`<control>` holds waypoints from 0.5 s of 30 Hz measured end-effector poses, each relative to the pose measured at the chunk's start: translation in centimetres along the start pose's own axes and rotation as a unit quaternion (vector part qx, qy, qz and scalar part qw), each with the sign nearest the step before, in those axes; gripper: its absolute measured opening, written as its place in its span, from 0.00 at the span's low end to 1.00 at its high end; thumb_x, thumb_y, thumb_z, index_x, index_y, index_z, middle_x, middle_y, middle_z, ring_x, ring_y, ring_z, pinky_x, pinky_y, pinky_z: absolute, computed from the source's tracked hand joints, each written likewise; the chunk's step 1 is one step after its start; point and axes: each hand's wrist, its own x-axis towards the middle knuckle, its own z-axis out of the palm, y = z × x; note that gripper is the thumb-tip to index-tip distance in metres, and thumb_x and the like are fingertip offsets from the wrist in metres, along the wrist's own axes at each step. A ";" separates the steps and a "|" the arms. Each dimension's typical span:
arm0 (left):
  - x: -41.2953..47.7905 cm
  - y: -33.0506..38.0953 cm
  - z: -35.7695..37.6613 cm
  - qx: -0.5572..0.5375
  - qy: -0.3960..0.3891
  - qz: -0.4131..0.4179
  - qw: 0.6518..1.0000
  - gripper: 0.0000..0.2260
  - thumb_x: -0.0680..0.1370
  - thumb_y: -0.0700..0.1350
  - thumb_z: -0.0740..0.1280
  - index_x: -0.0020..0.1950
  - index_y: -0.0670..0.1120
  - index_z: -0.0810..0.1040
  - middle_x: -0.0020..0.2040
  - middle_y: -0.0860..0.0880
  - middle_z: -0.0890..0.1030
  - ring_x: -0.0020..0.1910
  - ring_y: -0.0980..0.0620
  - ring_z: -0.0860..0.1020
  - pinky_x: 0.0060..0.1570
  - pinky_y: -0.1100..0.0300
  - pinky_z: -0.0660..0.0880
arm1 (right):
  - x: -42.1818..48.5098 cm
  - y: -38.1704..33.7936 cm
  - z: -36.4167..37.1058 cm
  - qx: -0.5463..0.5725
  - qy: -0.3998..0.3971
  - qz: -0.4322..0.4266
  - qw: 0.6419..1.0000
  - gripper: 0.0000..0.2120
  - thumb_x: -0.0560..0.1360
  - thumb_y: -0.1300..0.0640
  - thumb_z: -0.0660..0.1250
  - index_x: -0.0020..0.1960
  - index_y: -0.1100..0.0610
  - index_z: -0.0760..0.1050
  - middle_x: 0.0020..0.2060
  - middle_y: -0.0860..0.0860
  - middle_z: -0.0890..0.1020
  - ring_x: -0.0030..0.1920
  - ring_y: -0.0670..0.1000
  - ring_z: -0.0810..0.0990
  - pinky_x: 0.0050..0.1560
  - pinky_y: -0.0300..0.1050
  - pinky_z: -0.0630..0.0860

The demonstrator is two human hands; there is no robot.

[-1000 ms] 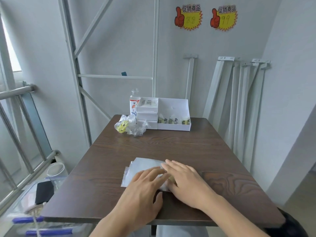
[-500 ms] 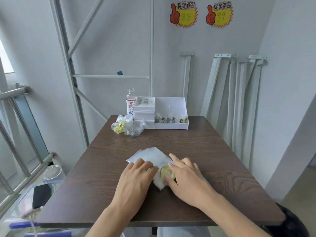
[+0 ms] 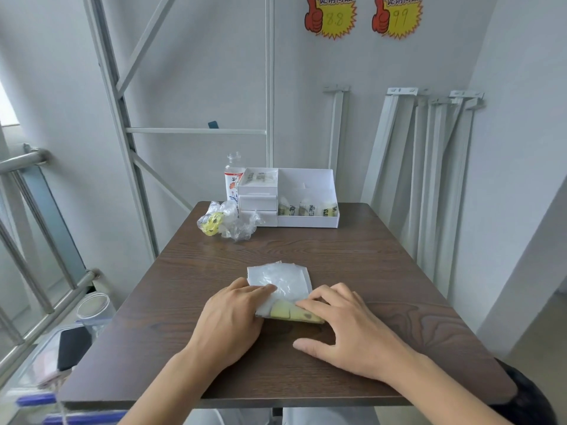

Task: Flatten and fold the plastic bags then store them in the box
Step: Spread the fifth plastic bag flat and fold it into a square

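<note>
The table [image 3: 368, 265] ran away from the person, with the box [image 3: 306, 221] at its far edge, well apart from the work. Just left of the box lay the crumpled bags [image 3: 230, 225], not yet flattened.

Near the front edge, the bag [image 3: 277, 279] in hand lay flat. It stretched from the fingers toward the box, almost straight ahead. Its folded yellow corner [image 3: 291, 312] ran crosswise between the hands.

The left hand [image 3: 230, 320] pressed the bag's left near part, fingers laid straight and gripping nothing. The right hand [image 3: 346, 326] pressed the yellow corner with spread fingers, seemingly gripping nothing either, though a fingertip tucked under the fold could not be ruled out.

The next fold likely had to go away from the body.
</note>
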 end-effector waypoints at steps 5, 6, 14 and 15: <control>-0.3 -2.0 -0.4 -0.119 -0.072 -0.035 0.990 0.30 0.74 0.39 0.61 0.71 0.65 0.77 0.55 0.59 0.78 0.56 0.58 0.76 0.52 0.59 0.77 | 0.7 1.0 0.5 0.040 0.046 -0.032 0.998 0.17 0.82 0.52 0.68 0.70 0.42 0.78 0.71 0.34 0.71 0.72 0.40 0.63 0.73 0.37 0.63; -0.5 -2.2 -0.5 -0.128 -0.076 -0.037 0.988 0.31 0.73 0.36 0.62 0.70 0.65 0.77 0.55 0.60 0.77 0.55 0.59 0.76 0.53 0.58 0.77 | 0.9 1.1 0.6 0.044 0.039 -0.037 0.998 0.17 0.83 0.55 0.67 0.70 0.43 0.79 0.72 0.34 0.71 0.74 0.39 0.61 0.74 0.35 0.60; -1.1 -1.7 -1.2 -0.111 -0.013 -0.054 0.992 0.18 0.77 0.38 0.72 0.55 0.63 0.86 0.41 0.61 0.77 0.42 0.58 0.76 0.36 0.62 0.75 | 2.3 1.8 0.1 0.170 0.017 0.021 0.985 0.12 0.85 0.53 0.66 0.63 0.46 0.85 0.58 0.39 0.85 0.61 0.37 0.79 0.64 0.37 0.75; -1.1 -1.4 -1.5 -0.129 -0.013 -0.064 0.990 0.16 0.77 0.40 0.72 0.53 0.62 0.86 0.39 0.60 0.78 0.42 0.57 0.77 0.36 0.63 0.74 | 2.4 1.8 0.1 0.184 0.017 0.034 0.982 0.10 0.84 0.52 0.67 0.59 0.46 0.86 0.54 0.41 0.86 0.56 0.41 0.81 0.59 0.43 0.79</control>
